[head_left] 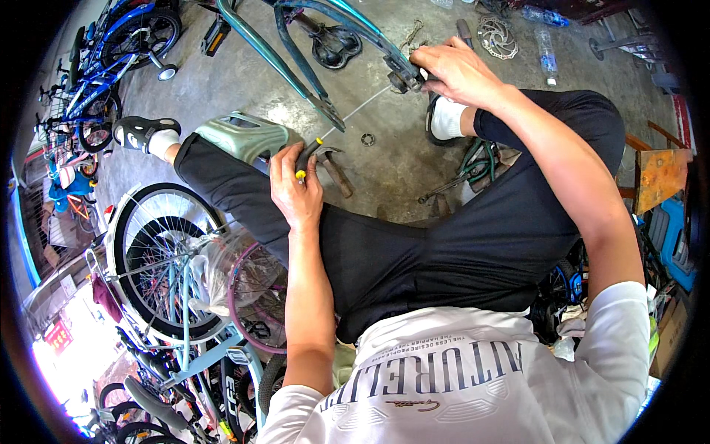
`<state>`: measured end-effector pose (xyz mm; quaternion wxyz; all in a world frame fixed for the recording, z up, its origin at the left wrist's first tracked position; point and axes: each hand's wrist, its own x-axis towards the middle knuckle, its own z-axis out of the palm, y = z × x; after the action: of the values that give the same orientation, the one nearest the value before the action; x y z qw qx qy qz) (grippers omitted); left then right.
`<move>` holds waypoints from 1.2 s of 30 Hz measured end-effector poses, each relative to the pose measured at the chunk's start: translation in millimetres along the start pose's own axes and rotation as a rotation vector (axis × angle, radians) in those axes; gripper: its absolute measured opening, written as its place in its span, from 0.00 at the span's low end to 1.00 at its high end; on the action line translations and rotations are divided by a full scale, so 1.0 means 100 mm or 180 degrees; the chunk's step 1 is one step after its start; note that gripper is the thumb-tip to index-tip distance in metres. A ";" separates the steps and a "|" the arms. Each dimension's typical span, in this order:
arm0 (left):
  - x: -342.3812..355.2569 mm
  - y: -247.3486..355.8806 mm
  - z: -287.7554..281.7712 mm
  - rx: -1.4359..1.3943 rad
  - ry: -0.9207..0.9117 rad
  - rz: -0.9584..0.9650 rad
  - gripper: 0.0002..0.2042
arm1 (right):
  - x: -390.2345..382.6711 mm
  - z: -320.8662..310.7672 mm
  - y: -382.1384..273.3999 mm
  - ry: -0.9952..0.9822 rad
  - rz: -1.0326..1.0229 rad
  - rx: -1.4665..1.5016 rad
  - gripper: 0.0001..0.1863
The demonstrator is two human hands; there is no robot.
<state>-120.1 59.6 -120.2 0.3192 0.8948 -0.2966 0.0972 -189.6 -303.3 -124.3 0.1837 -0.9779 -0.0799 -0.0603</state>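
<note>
My left hand (pixel 296 194) is closed around the black and yellow handle of a screwdriver (pixel 309 152). Its long thin shaft slants up to the right, passing the tip of one tube of a teal bicycle frame (pixel 285 63). The shaft's far end reaches a black mechanical part (pixel 404 77) at the frame's other rear end. There my right hand (pixel 464 72) is closed, fingers and thumb gripping around that part; its exact kind is partly hidden. Below the frame, a black saddle (pixel 336 47) shows near the floor. A hammer (pixel 337 175) lies just right of my left hand.
A pale green plastic stool (pixel 240 135) is beside my left leg. On the concrete lie a small toothed ring (pixel 368 139), a brake disc (pixel 498 38), a plastic bottle (pixel 546 56) and pliers (pixel 473 164). Bicycles and a wheel (pixel 164 255) crowd the left.
</note>
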 end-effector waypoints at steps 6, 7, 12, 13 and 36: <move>0.00 0.01 -0.01 -0.0007 0.0035 -0.0045 0.15 | -0.06 -0.08 0.02 -0.0468 0.0323 0.0252 0.26; -0.01 0.01 -0.02 -0.0017 0.0023 -0.0064 0.15 | -0.05 -0.20 0.00 -0.0893 0.0607 0.0496 0.27; -0.06 0.02 -0.03 0.0035 -0.0077 -0.0083 0.15 | -0.08 -0.32 0.00 -0.0902 0.0756 0.0936 0.33; -0.05 0.03 -0.03 0.0025 -0.0078 -0.0097 0.15 | -0.09 -0.31 0.01 -0.0878 0.0718 0.0873 0.34; -0.17 -0.29 -0.01 -0.2174 -0.0061 -0.1125 0.10 | -0.13 -0.10 0.15 -0.1293 0.0688 0.0603 0.25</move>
<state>-116.6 86.2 -140.9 0.6080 0.7751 -0.1560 -0.0721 -200.4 -322.5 -122.5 0.2601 -0.9512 -0.0154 0.1652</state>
